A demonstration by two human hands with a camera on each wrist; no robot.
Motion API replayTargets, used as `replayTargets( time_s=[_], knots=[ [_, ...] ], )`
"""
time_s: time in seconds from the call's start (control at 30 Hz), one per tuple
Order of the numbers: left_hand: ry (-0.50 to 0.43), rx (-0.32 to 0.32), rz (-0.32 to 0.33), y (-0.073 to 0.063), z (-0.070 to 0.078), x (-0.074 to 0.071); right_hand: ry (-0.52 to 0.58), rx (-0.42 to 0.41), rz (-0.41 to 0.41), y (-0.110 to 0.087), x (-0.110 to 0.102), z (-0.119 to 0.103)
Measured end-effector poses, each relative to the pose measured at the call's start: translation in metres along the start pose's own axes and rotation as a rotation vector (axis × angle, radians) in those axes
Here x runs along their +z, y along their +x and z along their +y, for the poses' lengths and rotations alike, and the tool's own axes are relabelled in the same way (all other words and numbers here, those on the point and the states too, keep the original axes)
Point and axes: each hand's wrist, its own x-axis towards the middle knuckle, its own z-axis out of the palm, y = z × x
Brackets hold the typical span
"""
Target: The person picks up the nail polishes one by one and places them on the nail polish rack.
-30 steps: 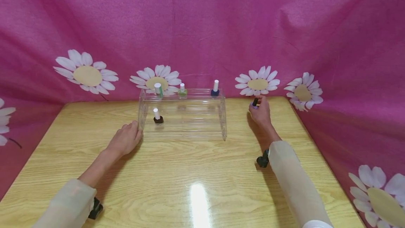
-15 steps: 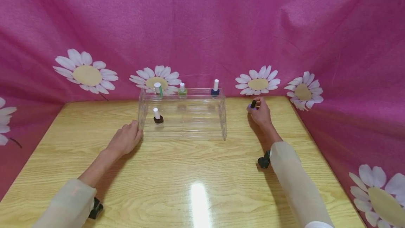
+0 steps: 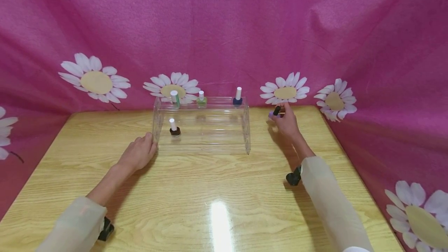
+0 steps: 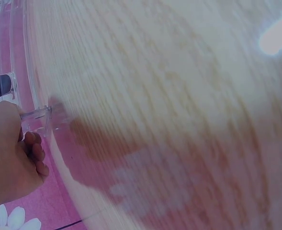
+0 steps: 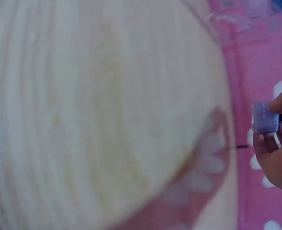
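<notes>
My left hand point(image 3: 139, 151) grips the left side panel of a clear acrylic stepped rack point(image 3: 224, 132), fingers curled round its edge in the left wrist view. In my right hand point(image 3: 288, 121), to the right of the rack, is a lilac nail polish bottle point(image 5: 265, 117) with a black cap point(image 3: 277, 110), pinched between thumb and fingers. On the rack's top tier stand a teal-green nail polish point(image 3: 175, 99), a light green one point(image 3: 201, 100) and a dark blue one point(image 3: 237, 97), all white-capped. A dark brown nail polish point(image 3: 174, 128) sits lower on the left.
The rack stands near the back of a wood-grain table point(image 3: 196, 189). A pink cloth point(image 3: 224, 30) with white daisies hangs behind and along both sides. Dark wrist cameras point(image 3: 293, 177) are strapped at both sleeves.
My right hand has shifted slightly left and toward the back with the lilac nail polish, which now tilts more. The left hand and the rack stay in place.
</notes>
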Motion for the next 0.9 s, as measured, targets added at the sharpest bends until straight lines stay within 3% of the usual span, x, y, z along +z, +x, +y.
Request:
replayTargets(
  time_s=[0.07,0.33,0.43,0.63,0.9],
  knots=[
    [-0.002,0.001,-0.002,0.000,0.000,0.000,0.031,-0.040,0.021,0.002,-0.001,-0.010],
    [0.001,-0.012,-0.022,0.000,0.003,-0.003,0.203,-0.140,0.008,-0.021,-0.004,-0.095],
    [0.002,-0.013,-0.023,-0.001,0.003,-0.004,0.206,-0.206,-0.025,-0.023,0.002,-0.110],
    [0.006,-0.009,-0.029,-0.001,0.002,-0.004,0.197,-0.326,-0.123,-0.014,0.029,-0.115],
    [-0.007,-0.008,-0.026,-0.001,0.002,-0.004,0.221,-0.369,-0.277,-0.018,0.053,-0.137]
  ],
)
